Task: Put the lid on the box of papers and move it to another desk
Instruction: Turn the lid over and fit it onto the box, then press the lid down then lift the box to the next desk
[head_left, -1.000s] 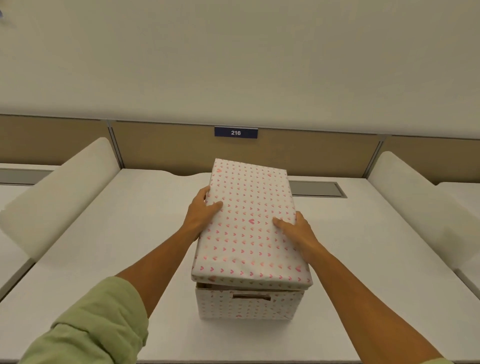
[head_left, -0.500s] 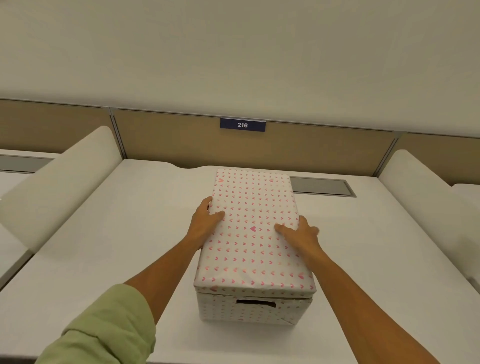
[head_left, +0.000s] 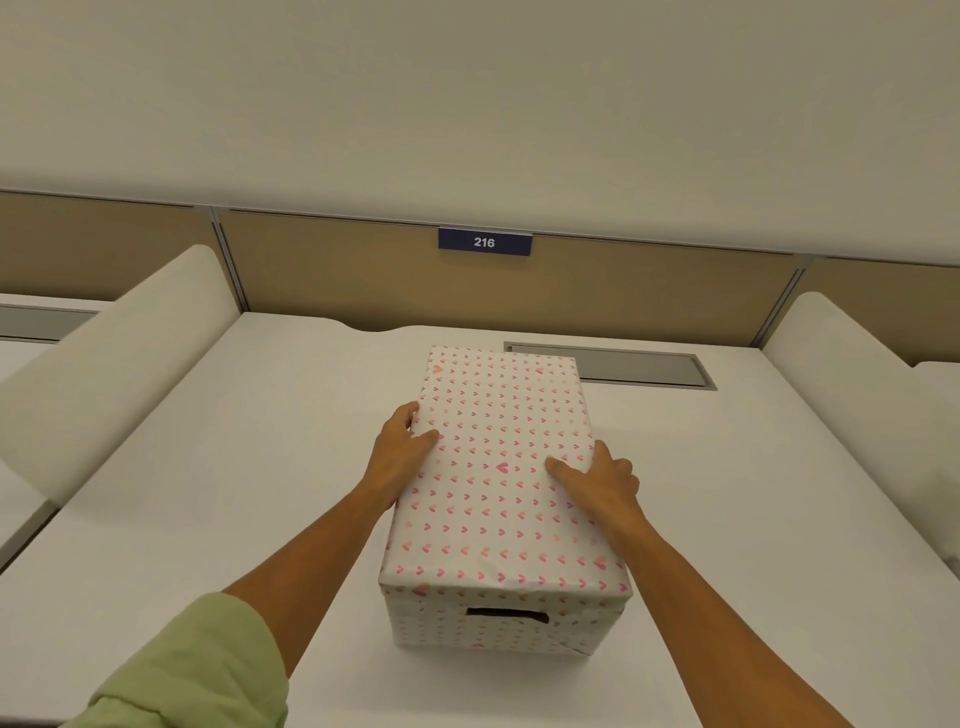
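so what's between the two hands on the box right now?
Only the lid: head view shows its heart-patterned top spanning from left hand to right hand, each at a side edge, nothing else on it.

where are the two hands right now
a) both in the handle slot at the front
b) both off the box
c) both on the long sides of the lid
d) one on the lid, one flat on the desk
c: the left hand and the right hand each press a long edge of the lid, thumbs on top, while the handle slot in the box is free.
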